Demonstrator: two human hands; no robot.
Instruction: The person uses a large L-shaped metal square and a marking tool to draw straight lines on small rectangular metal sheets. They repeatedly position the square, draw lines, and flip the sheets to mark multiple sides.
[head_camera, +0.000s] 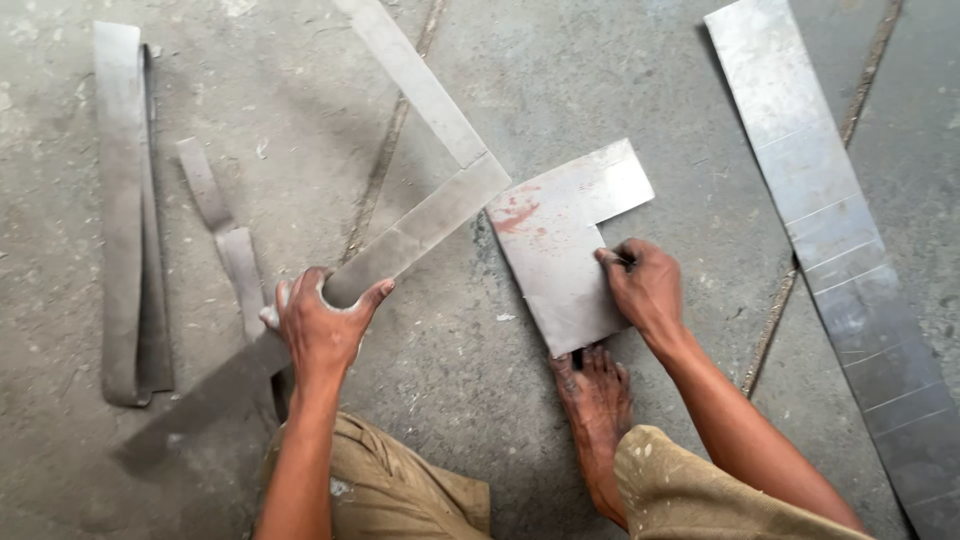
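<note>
A dusty grey concrete floor (300, 110), crossed by thin grooves, carries everything here. At its middle lies a notched sheet-metal plate (560, 240) with a reddish smear near its upper left corner. The right hand (645, 290) rests on the plate's right edge, fingers pinched around a thin marking tool I cannot identify, while a bare foot (597, 400) presses on the plate's lower corner. Just left, the left hand (322, 325) grips one arm of a large steel square (425, 215) — its corner touches the plate's upper left edge. Farther out lie a long scored metal strip (840, 230) at right and bent offcut strips (130, 210) at left.
</note>
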